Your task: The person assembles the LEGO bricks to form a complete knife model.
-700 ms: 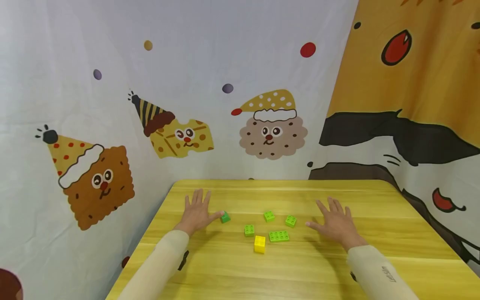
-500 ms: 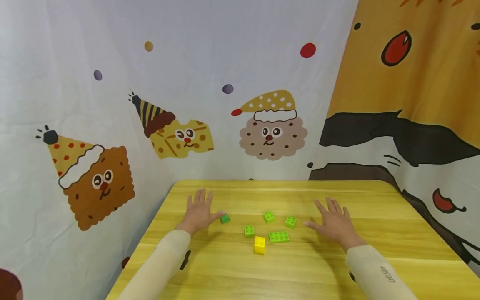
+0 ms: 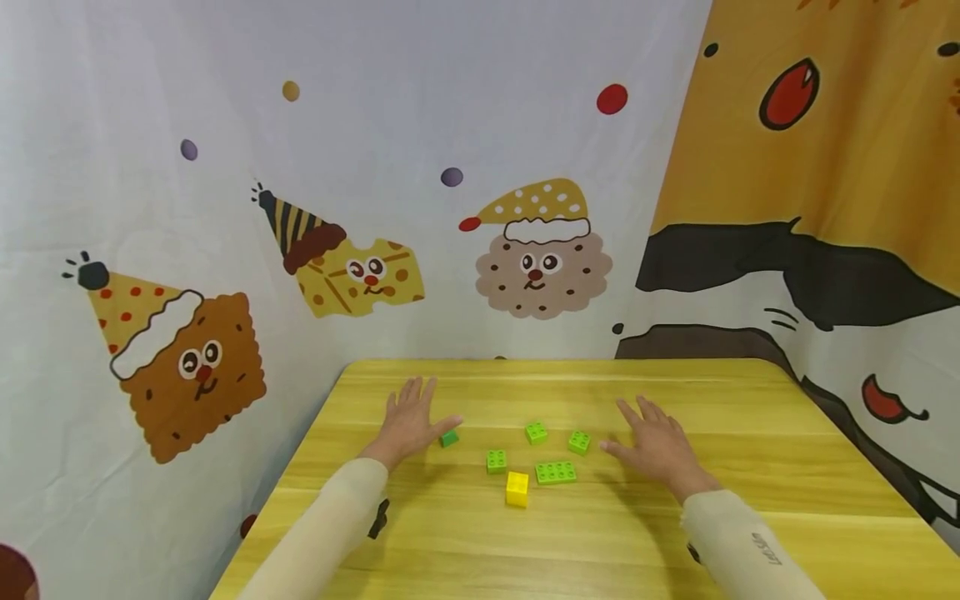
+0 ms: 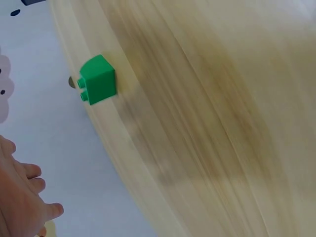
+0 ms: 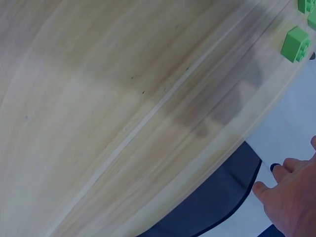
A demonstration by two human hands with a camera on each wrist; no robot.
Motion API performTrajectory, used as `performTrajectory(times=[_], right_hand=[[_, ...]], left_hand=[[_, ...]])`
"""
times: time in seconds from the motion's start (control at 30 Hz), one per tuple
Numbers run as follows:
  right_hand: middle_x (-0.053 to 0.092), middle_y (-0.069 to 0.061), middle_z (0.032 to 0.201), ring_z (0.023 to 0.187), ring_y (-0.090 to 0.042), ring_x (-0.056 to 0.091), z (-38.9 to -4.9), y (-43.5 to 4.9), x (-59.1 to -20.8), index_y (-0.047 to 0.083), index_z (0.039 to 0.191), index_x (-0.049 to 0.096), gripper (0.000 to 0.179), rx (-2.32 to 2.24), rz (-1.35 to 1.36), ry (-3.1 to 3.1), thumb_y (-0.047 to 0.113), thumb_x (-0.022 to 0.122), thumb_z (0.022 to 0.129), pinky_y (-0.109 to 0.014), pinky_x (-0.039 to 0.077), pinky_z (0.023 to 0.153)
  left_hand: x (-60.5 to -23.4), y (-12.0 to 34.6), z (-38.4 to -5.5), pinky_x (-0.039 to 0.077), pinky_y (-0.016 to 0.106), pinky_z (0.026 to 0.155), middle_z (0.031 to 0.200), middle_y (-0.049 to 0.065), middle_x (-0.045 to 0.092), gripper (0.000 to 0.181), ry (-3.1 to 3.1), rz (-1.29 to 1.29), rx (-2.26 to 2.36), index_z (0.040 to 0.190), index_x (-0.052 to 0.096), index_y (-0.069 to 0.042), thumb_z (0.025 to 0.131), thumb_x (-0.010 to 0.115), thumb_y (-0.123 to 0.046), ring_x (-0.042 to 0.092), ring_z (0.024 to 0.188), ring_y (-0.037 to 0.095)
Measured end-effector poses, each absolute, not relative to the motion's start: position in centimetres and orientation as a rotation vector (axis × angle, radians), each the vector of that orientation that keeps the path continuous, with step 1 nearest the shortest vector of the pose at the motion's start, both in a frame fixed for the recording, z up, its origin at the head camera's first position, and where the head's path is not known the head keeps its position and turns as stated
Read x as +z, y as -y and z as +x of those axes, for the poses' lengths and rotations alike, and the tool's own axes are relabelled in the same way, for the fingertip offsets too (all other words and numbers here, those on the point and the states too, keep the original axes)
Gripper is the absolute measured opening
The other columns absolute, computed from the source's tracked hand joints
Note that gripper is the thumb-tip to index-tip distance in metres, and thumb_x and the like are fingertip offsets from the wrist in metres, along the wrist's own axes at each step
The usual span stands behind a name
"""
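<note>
My left hand [image 3: 408, 427] hovers over the left part of the table with its fingers spread and nothing in them. Its thumb partly covers a dark green brick [image 3: 448, 438], which the left wrist view shows as a curved-top green block [image 4: 100, 81] with studs. Empty as well, my right hand [image 3: 658, 443] hangs over the table's right side, fingers spread. Nearest to its thumb lies a light green brick [image 3: 579, 442]. Between the hands are another small light green brick [image 3: 536, 432], a third one [image 3: 497, 462], a longer light green brick [image 3: 556, 472] and a yellow block [image 3: 517, 489].
The wooden table [image 3: 600, 550] has rounded far corners. Behind it and on the left hangs a white cloth [image 3: 375, 100] printed with cartoon snacks; an orange part [image 3: 750, 167] is at the right. Both forearms wear cream sleeves [image 3: 322, 529].
Both hands have drifted slightly inward, the left one to the right and the right one to the left. The bricks lie as before; the head view has shifted a little.
</note>
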State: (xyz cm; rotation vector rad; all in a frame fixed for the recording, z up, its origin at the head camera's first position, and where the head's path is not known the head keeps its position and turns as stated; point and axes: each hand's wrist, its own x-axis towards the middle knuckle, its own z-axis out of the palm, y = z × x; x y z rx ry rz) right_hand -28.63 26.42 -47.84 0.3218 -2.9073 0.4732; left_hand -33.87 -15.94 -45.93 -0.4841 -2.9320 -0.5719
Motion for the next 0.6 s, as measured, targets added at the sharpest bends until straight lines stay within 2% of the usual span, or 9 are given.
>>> performTrajectory(times=[0.17,0.4,0.6], right_hand=[[0.025,-0.034,0.154,0.136,-0.056,0.026,-28.5,-25.9,-47.9,0.003,0.153,0.033,0.088,0.491,0.329,2.918,0.061,0.059,0.092,-0.075,0.022,0.102],[0.032,-0.035,0.15,0.131,-0.057,0.035,-28.3,-25.1,-47.8,0.001,0.15,0.039,0.081,0.548,0.352,2.898,0.051,0.065,0.092,-0.073,0.03,0.098],[0.035,-0.034,0.148,0.131,-0.057,0.036,-28.3,-24.5,-48.1,0.001,0.15,0.039,0.079,0.609,0.352,2.918,0.051,0.063,0.094,-0.072,0.031,0.098]], left_hand=[[-45.9,15.3,-33.7,0.009,0.066,0.113,0.16,0.025,0.018,0.098,2.916,-0.502,-0.695,0.158,0.02,-0.008,0.091,0.051,-0.071,0.014,0.147,0.043],[-45.9,14.7,-33.5,0.01,0.062,0.115,0.162,0.021,0.016,0.096,2.936,-0.494,-0.856,0.16,0.016,-0.013,0.091,0.048,-0.073,0.015,0.147,0.04],[-46.2,14.2,-33.3,0.016,0.064,0.113,0.161,0.017,0.022,0.094,2.9,-0.491,-1.001,0.159,0.021,-0.012,0.091,0.054,-0.069,0.021,0.146,0.038]])
